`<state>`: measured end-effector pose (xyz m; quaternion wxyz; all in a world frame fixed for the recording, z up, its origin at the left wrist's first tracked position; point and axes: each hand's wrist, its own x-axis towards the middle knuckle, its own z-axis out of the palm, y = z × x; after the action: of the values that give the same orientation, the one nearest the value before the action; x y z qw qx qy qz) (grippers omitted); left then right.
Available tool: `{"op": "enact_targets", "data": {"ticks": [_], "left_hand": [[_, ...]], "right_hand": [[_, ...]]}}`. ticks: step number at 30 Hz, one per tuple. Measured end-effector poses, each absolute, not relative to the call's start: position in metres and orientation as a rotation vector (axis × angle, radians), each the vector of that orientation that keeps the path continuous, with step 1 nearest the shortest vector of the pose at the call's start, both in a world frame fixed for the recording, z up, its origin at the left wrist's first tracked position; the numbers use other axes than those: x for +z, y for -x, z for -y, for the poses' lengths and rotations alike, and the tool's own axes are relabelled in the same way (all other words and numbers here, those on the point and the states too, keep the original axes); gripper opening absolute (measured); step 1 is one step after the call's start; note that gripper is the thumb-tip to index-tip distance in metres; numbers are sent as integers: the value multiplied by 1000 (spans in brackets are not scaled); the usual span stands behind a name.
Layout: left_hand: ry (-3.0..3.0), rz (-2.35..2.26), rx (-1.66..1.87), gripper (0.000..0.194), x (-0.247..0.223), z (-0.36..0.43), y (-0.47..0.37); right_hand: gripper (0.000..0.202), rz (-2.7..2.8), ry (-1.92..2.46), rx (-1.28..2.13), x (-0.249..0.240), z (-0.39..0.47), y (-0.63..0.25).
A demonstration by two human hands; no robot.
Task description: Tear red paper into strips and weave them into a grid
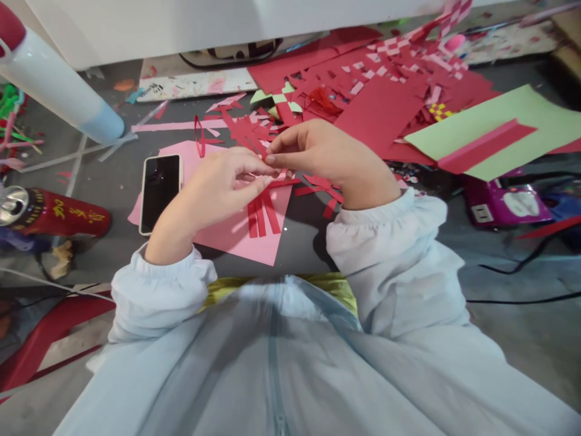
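Over a pink paper sheet (227,239), both hands meet at a bunch of red and pink paper strips (264,215). The loose red ends fan out toward me, and fingers cover the part where the strips come together. My left hand (224,181) pinches the strips from the left, thumb stretched along the near side. From the right, my right hand (318,151) pinches them with thumb and forefinger, its other fingers curled. More red strips (323,189) lie just under my right wrist. A phone (160,192) with a dark screen rests on the pink sheet, left of my left hand.
Red paper sheets (379,112) and many scraps cover the back. A green paper sheet (503,130) with a folded red piece lies right, above a purple packet (506,203). At left are a red can (63,212) and a white-and-blue cylinder (77,85).
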<state>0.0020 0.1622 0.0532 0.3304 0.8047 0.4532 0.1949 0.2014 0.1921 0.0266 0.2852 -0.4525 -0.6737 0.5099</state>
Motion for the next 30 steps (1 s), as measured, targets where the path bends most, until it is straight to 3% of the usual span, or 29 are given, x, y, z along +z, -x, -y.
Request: {"op": "enact_targets", "data": {"ticks": [10,17,30], "left_hand": [[-2000,-1182,629,18,47,-119,0],[-1811,-1206,879,32,24,-103,-9],[-1644,-1113,769,26,16,-94,7]], "right_hand": [[25,1872,1239,1380,38,-169,-202],[35,1772,1244,1477,35,-141,-201],[27,1692,1173,1400,23,-121,-209]]}}
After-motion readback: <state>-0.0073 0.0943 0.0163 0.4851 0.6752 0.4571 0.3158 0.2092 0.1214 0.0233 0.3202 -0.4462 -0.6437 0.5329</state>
